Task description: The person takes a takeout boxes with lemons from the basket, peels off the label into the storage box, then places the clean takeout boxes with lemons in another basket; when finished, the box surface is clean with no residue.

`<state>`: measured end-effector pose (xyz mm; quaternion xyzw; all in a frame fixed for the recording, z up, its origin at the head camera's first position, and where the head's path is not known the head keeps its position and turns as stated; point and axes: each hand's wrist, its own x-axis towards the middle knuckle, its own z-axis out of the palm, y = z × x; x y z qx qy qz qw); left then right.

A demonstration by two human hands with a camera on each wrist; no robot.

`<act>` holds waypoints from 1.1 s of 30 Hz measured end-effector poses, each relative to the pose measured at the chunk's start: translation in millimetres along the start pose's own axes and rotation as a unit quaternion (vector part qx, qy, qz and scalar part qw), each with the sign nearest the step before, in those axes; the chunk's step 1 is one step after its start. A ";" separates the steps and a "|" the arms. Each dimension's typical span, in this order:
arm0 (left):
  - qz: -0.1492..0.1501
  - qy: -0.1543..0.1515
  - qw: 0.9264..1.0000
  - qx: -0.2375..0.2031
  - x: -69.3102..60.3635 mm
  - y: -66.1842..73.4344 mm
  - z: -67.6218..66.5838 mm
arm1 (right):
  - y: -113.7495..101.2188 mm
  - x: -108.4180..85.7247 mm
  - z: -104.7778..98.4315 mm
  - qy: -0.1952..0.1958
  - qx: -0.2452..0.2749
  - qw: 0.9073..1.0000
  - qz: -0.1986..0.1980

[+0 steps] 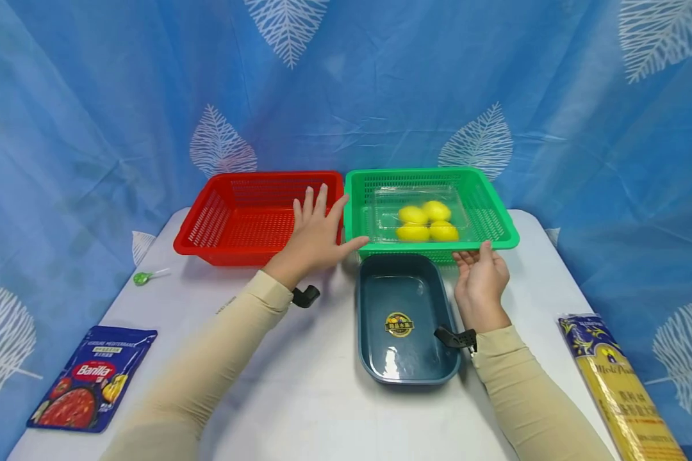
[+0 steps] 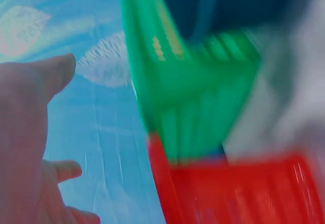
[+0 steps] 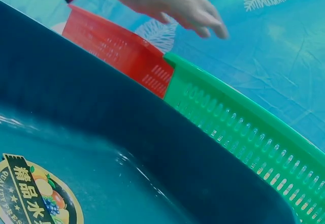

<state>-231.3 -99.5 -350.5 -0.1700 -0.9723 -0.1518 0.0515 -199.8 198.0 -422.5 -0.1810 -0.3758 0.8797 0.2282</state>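
Note:
A green plastic basket holds a clear plastic container with several yellow lemons. My right hand is at its front right rim, thumb over the edge and fingers beneath it. That hand is out of sight in the right wrist view. With fingers spread, my left hand hovers at the right part of a red basket, holding nothing. Its thumb points towards the green basket. In front of the green basket sits a dark blue tub with a fruit label on its bottom.
On the left of the white table lie a green lollipop and a blue Barilla sauce pouch. A yellow pasta packet lies along the right edge. Behind the baskets hangs a blue leaf-patterned curtain.

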 end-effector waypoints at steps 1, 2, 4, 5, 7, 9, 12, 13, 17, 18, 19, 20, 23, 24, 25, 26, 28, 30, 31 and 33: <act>0.005 -0.001 1.000 0.025 -5.3 -7.7 -3.2 | -0.2 -0.1 -0.4 -0.002 -0.003 1.000 -0.003; 0.007 -0.003 0.999 0.049 -11.1 -15.2 -6.2 | -0.4 -0.1 -0.7 -0.003 -0.007 1.000 -0.005; 0.008 -0.007 0.997 0.081 -23.6 -29.8 -12.6 | -1.3 -0.3 -1.3 -0.004 -0.012 1.000 -0.006; 0.007 -0.010 0.996 0.091 -30.2 -36.6 -15.8 | -2.0 -0.3 -1.7 -0.004 -0.014 1.000 -0.004; 0.003 -0.018 0.995 0.101 -42.4 -49.2 -20.9 | -4.4 -0.1 -2.3 -0.001 -0.013 1.000 0.000; -0.001 -0.025 0.994 0.105 -52.1 -61.3 -25.9 | -7.4 0.4 -2.6 0.002 -0.011 1.000 0.004; -0.012 -0.033 0.993 0.115 -61.4 -78.6 -35.1 | -11.1 1.6 -3.0 0.007 -0.014 1.000 0.007; -0.016 -0.033 0.992 0.119 -63.6 -84.1 -39.0 | -12.2 2.2 -3.2 0.009 -0.016 1.000 0.008; -0.034 -0.037 0.991 0.120 -70.1 -102.3 -55.8 | -15.7 4.4 -4.8 0.025 -0.021 0.999 0.023; -0.038 -0.038 0.991 0.120 -71.7 -106.4 -59.6 | -16.5 4.8 -5.3 0.029 -0.019 0.999 0.030; -0.041 -0.040 0.991 0.118 -73.3 -109.8 -63.0 | -17.2 5.2 -5.8 0.034 -0.015 0.999 0.037; -0.043 -0.042 0.992 0.115 -74.6 -113.1 -66.0 | -17.8 5.4 -6.3 0.038 -0.011 0.998 0.043; -0.049 -0.047 0.992 0.106 -78.2 -123.5 -71.1 | -20.4 6.8 -7.8 0.053 -0.011 0.998 0.045; -0.052 -0.048 0.992 0.103 -79.7 -126.0 -72.0 | -21.8 7.3 -8.2 0.057 -0.014 0.997 0.041; -0.054 -0.048 0.992 0.099 -80.9 -128.6 -72.5 | -23.6 8.2 -8.7 0.062 -0.022 0.997 0.033; -0.056 -0.049 0.993 0.096 -82.3 -131.3 -72.7 | -25.7 9.2 -9.0 0.067 -0.031 0.997 0.025; -0.060 -0.050 0.993 0.089 -85.1 -136.0 -72.7 | -31.0 11.6 -10.2 0.078 -0.038 0.996 0.015; -0.064 -0.052 0.993 0.081 -87.6 -139.4 -72.8 | -36.6 15.0 -11.3 0.090 -0.041 0.995 0.009; -0.066 -0.054 0.993 0.077 -88.7 -141.3 -72.8 | -39.2 16.8 -12.0 0.094 -0.043 0.995 0.007; -0.070 -0.057 0.993 0.071 -90.4 -145.0 -73.0 | -43.9 20.6 -13.7 0.105 -0.055 0.993 0.005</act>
